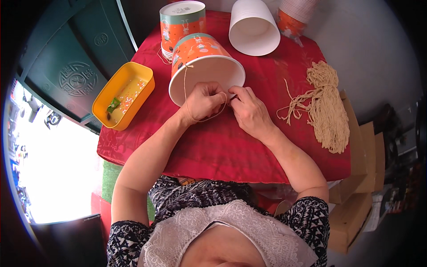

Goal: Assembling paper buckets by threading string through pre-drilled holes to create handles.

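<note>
An orange paper bucket [200, 48] with a teal band lies tilted on its side, its white open mouth towards me. Knotted at the left of its rim, a thin beige cord [185, 85] hangs down, loops round beneath my left wrist and rises between my hands. My left hand [205, 102] is closed in front of the mouth, thumb and fingers pinching the cord. Close beside it, my right hand [251, 111] is pinched shut at the lower right rim, where the cord reaches its fingertips. The cord's end is hidden by my fingers.
Upside-down stacked orange buckets [183, 27] stand behind. A white bucket [254, 31] lies at the back, near more stacked buckets [296, 18]. At left is a yellow tub [100, 109] with small bits inside; at right, a bundle of beige cords [328, 111]. Cardboard boxes [351, 218] flank the red-covered table [213, 162].
</note>
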`<state>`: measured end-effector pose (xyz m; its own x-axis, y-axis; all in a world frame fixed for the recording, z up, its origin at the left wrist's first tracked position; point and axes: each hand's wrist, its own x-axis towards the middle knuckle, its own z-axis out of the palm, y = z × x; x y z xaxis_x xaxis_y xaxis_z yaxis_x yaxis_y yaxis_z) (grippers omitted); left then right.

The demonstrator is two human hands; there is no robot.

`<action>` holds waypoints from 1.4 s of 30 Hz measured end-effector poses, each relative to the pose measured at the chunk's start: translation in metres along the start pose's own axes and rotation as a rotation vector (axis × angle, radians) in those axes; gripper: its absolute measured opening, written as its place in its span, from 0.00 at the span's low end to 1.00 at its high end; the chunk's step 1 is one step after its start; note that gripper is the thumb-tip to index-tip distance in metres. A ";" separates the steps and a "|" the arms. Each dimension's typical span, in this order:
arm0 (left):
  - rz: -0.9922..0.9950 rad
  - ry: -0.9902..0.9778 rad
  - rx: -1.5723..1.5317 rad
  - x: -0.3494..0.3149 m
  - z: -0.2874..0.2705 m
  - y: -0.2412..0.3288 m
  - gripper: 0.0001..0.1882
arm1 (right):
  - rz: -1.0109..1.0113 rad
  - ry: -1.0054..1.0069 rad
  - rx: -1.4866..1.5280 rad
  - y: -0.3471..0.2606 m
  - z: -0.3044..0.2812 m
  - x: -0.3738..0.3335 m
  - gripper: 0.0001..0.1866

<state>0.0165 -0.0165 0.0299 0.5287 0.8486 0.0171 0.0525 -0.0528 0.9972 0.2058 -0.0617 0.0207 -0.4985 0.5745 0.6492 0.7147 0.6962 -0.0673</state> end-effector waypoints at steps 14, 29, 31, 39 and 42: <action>0.201 0.170 0.557 0.004 0.009 -0.010 0.07 | 0.127 0.001 0.172 0.003 0.007 -0.004 0.03; 0.340 0.189 0.877 0.005 0.026 -0.019 0.07 | 0.204 0.075 0.304 0.007 0.016 -0.006 0.07; 0.334 0.203 0.905 0.006 0.026 -0.019 0.07 | 0.199 0.082 0.306 0.009 0.016 -0.005 0.07; 0.369 0.221 0.831 0.004 0.024 -0.018 0.05 | 0.390 0.237 0.330 -0.004 0.003 -0.003 0.06; 0.381 0.236 0.802 0.004 0.026 -0.018 0.05 | 0.675 0.173 0.559 -0.010 0.001 -0.003 0.07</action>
<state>0.0394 -0.0261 0.0101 0.4487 0.7799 0.4364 0.5294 -0.6254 0.5733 0.1994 -0.0704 0.0181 0.0558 0.8964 0.4397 0.4625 0.3671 -0.8070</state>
